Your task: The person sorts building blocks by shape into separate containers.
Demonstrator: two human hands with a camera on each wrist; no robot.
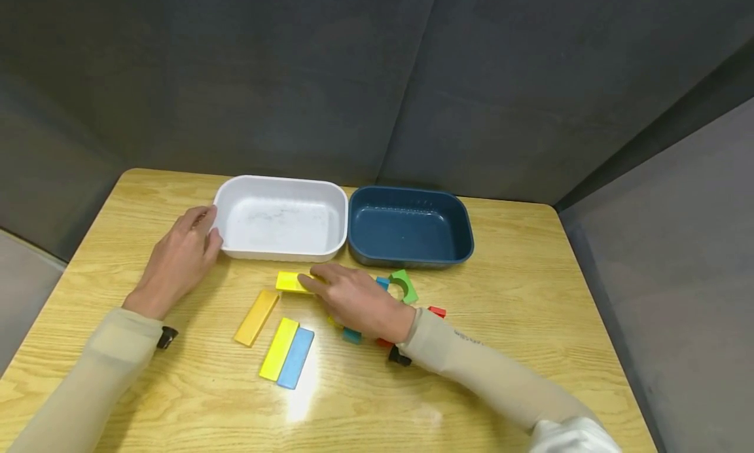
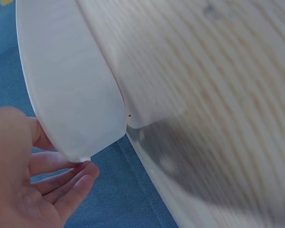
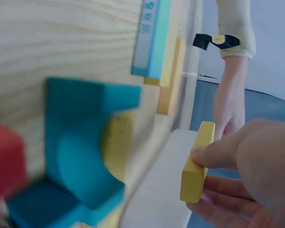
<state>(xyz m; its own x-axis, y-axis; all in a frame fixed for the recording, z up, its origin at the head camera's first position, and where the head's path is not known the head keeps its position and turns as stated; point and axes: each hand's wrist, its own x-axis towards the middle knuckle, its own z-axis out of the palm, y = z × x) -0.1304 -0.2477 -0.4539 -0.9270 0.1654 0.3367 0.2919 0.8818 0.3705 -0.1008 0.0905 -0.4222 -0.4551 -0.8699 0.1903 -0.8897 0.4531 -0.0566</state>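
Observation:
My right hand (image 1: 359, 301) pinches a yellow rectangular block (image 1: 287, 281) between thumb and fingers, just in front of a white tub (image 1: 279, 253). In the right wrist view that yellow block (image 3: 192, 185) is tilted, with the thumb on its near side. At the tub's left end, my left hand (image 1: 181, 253) grips the rim. The left wrist view has the fingers (image 2: 71, 199) round the corner of the white tub (image 2: 71, 71). Under and around my right hand lie several blocks, partly hidden by it: a green arch (image 1: 409, 289), a red block (image 1: 437, 311) and a teal block (image 1: 352, 336).
A dark blue tub (image 1: 406, 261) stands against the white one on its right. Nearer on the wooden table lie an orange plank (image 1: 256, 318), a yellow plank (image 1: 279, 349) and a light blue plank (image 1: 296, 358), the last two side by side. A grey partition (image 1: 283, 80) rises behind.

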